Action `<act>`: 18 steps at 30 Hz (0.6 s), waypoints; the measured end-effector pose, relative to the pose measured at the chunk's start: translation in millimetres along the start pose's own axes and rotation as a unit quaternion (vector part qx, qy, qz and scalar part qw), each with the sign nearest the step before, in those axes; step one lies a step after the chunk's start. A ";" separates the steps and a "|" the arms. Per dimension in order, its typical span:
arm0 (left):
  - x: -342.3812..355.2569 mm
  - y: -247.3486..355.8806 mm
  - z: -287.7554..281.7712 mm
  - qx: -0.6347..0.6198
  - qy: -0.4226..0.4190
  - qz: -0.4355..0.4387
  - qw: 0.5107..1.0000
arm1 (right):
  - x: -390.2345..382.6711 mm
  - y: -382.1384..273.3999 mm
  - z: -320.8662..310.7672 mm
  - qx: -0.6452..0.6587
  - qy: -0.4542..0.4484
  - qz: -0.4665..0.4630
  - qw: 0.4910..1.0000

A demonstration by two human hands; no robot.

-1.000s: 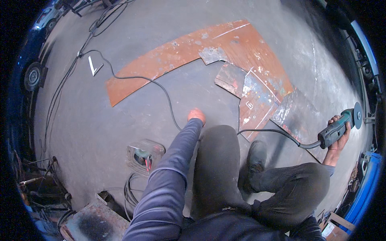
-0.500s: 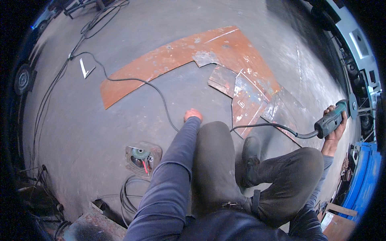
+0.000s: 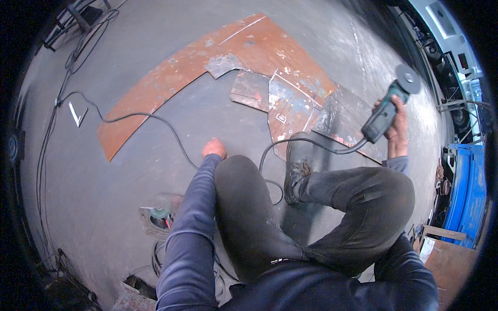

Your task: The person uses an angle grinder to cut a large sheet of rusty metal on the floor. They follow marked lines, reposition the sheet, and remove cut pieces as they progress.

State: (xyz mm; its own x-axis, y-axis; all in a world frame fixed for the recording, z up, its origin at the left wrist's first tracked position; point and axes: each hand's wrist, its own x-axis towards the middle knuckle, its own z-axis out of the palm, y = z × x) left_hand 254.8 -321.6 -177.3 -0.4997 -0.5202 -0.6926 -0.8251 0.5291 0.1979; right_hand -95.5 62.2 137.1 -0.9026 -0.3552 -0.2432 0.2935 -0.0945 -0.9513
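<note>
My right hand (image 3: 397, 122), raised at the right, wraps round the dark body of a green and black angle grinder (image 3: 381, 120). The grinder's round grey disc (image 3: 408, 79) points up and away from me. From its rear end a black cord (image 3: 337, 151) droops past my boot and runs behind my left knee. My left hand (image 3: 215, 148) is curled closed just beyond that knee; its fingers are turned from view, so anything in them is hidden. On the floor ahead lies a large rust-brown steel plate (image 3: 171, 67), with a smaller dark offcut (image 3: 250, 89) against it.
Beyond my left forearm sits a small tool with a green disc (image 3: 158, 213), beside coiled cable. A white angle-shaped piece (image 3: 77, 115) lies farther left near long cables (image 3: 44, 155). A dark plate (image 3: 358, 116) adjoins the brown one. A blue panel (image 3: 464, 192) stands at the right.
My right hand has brought the grinder inward and turned it, so its disc now shows broadly. My view has shifted, moving the floor items leftward. The left hand stays closed near the knee.
</note>
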 end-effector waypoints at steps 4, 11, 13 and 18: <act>-4.7 -5.7 -0.3 0.000 0.021 -0.013 1.000 | 21.2 62.8 10.5 -0.101 0.021 0.080 0.991; 22.3 -19.9 -10.1 0.080 -0.063 0.027 0.994 | 11.9 121.8 13.4 -0.028 0.010 0.155 0.987; 28.4 -19.3 -17.7 0.083 -0.104 0.055 0.990 | 6.2 133.6 1.2 0.000 -0.007 0.164 0.986; 14.0 74.4 -71.8 0.006 -0.091 0.212 0.973 | 5.6 155.9 -13.1 0.044 0.024 0.142 0.989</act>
State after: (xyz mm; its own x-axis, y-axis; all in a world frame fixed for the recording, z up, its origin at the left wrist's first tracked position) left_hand 167.5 -337.7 -122.4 -0.7387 -0.1263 -0.6621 -0.5515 0.6780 0.4860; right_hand -58.9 57.7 -15.1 -0.7926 -0.3347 -0.5097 0.5623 -0.0779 -0.8233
